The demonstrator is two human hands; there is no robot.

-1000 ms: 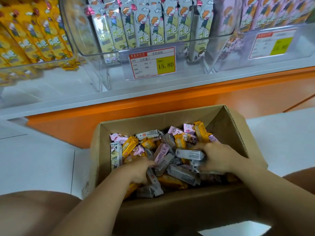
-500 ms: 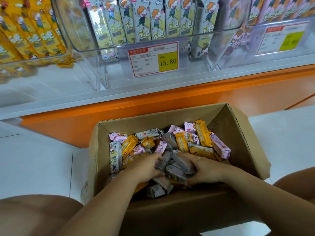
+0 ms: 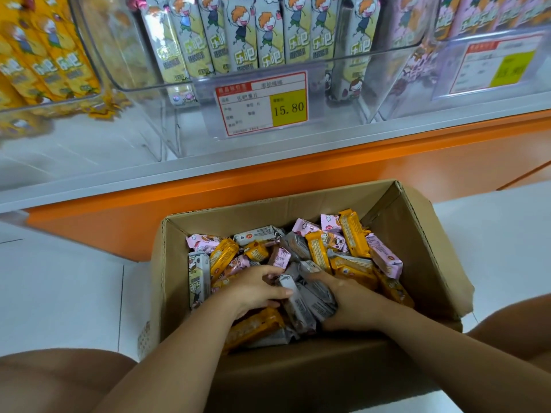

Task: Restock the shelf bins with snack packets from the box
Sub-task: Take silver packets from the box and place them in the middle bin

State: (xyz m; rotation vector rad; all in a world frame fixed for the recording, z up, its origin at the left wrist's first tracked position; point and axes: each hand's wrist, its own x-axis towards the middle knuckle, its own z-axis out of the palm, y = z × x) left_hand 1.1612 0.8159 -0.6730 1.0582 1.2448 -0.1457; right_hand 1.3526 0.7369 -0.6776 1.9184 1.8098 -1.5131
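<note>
An open cardboard box (image 3: 417,234) on the floor holds several yellow, pink and grey snack packets. Both hands are inside it, close together. My left hand (image 3: 256,290) and my right hand (image 3: 351,302) grip a bunch of grey packets (image 3: 307,299) from either side, fingers curled round them. Above, a clear shelf bin (image 3: 393,55) holds upright grey packets, with a yellow-packet bin (image 3: 44,64) to the left and a pink-packet bin (image 3: 477,22) to the right.
A price tag reading 15.80 (image 3: 262,104) hangs on the middle bin. An orange shelf base (image 3: 298,174) runs behind the box. White floor tiles (image 3: 59,287) lie to both sides. My knees (image 3: 59,380) flank the box.
My hands have drawn together in the middle of the box and gathered grey packets between them. The view has tilted slightly down and closer.
</note>
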